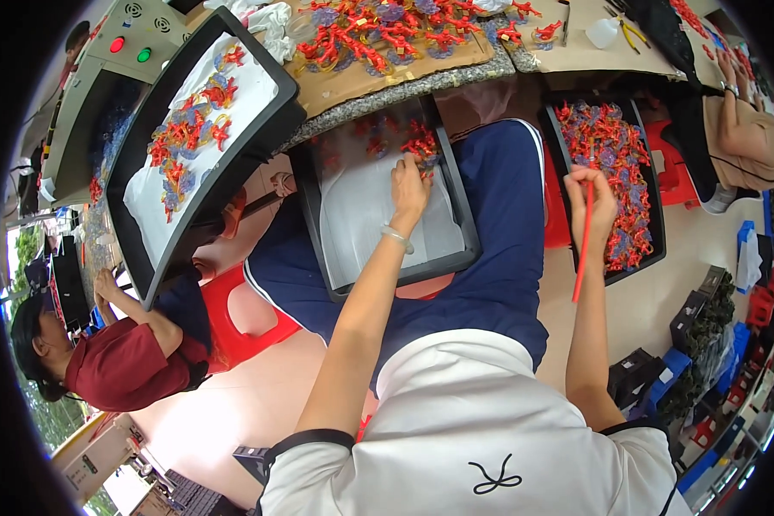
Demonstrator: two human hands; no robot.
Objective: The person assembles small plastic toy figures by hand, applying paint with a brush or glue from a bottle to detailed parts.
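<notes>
L hand (410,187) reaches fwd into the black tray (466,225) resting on the lap, fingers curled down and closed on a small cluster of red & purple plastic pieces (420,142) at the tray's 12 o'clock end. White sheet (378,219) lines the tray; most of it is bare, pieces only along the far edge. Pale bracelet (396,238) sits on the L wrist.

R hand (595,206) is at approx 3 o'clock from the L hand, well apart, closed around a thin red rod (584,249) that hangs down from the fist toward 6 o'clock. Fist sits over the near-left edge of a second black tray (658,225), which is heaped w/ red & purple pieces (615,163).

Person wears a white shirt (482,430) and dark blue shorts (499,258).

At 12 o'clock: a speckled table edge (421,90) w/ a cardboard sheet (361,82) under a big pile of the same red & purple pieces (387,34). At 10 o'clock: a third black tray (258,129), tilted, white-lined, w/ scattered pieces. Beyond it, a grey machine panel w/ red & green buttons (129,47).

At 8 o'clock a co-worker in a dark red top (120,365) sits beside a red plastic stool (241,318). At 2 o'clock another person's arm in a tan sleeve (748,138); yellow-handled pliers (632,30) lie on the table nearby.
</notes>
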